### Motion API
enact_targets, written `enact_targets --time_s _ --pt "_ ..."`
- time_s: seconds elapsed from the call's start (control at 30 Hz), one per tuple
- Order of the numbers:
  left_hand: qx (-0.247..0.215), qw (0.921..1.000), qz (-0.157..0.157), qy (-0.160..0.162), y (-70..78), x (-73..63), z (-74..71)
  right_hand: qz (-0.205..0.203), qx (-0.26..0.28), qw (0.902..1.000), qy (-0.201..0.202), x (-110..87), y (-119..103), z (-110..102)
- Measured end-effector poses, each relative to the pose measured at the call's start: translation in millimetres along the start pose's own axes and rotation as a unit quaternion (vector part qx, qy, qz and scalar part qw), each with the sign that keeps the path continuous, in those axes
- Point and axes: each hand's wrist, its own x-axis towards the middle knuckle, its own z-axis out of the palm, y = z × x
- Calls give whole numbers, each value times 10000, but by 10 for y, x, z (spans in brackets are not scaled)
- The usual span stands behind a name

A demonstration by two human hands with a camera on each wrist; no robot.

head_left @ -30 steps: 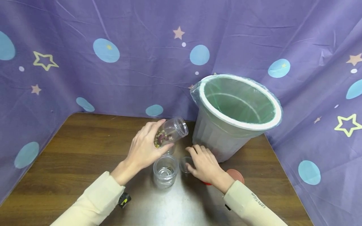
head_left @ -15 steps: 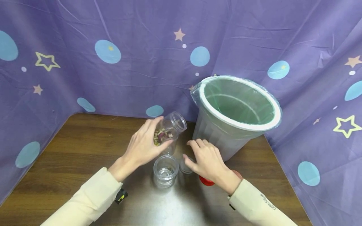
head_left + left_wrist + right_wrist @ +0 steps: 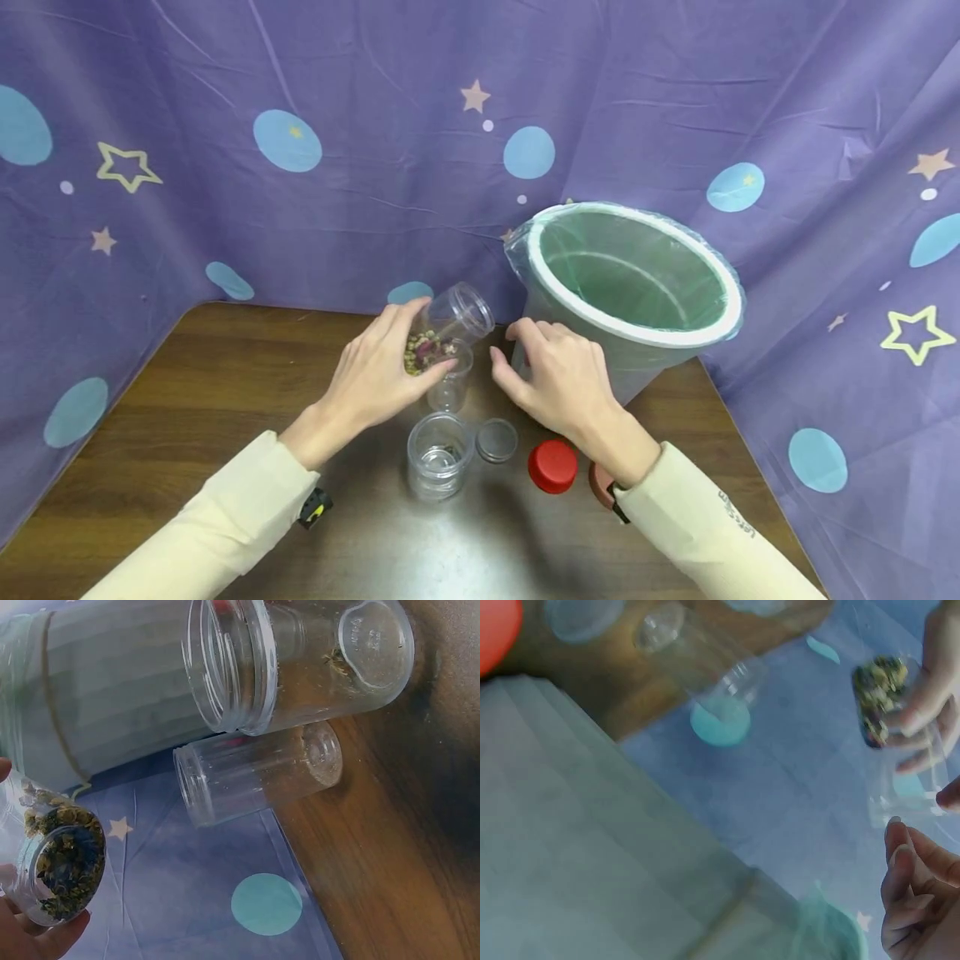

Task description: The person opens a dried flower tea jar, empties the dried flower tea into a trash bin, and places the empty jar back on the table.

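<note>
My left hand (image 3: 367, 367) grips a clear plastic jar (image 3: 459, 312), tilted with its uncapped mouth up and to the right. Dried flower buds (image 3: 67, 862) lie in the jar's lower end. Just right of that mouth, my right hand (image 3: 566, 375) hovers with loosely bent fingers and holds nothing; in the head view a small gap separates it from the jar. Below the held jar stands a narrow clear jar (image 3: 259, 776). Nearer me is a wider clear jar (image 3: 439, 467), uncapped, with a few dried bits at its bottom.
A tall bin (image 3: 637, 330) with a clear liner stands behind and right of my right hand. On the wooden table (image 3: 202, 400) lie a greyish round lid (image 3: 497, 440), a red lid (image 3: 553, 467) and a pinkish lid (image 3: 599, 482), partly under my right forearm.
My right hand has risen away from the greyish lid toward the held jar's mouth, uncovering the lids. My left hand has lifted the jar slightly and tipped it more upright.
</note>
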Motion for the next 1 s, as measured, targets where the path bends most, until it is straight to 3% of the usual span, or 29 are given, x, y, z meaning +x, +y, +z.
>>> enact_targets --time_s 0.2,0.57,1.0 --pt "-61 10000 54 27 20 38 -2 95 13 9995 293 191 106 -134" --pt "-98 9999 112 71 60 139 -45 548 101 9980 290 395 279 -272" --pt "-164 9998 71 102 195 321 -83 1181 -32 9930 -52 522 575 -435"
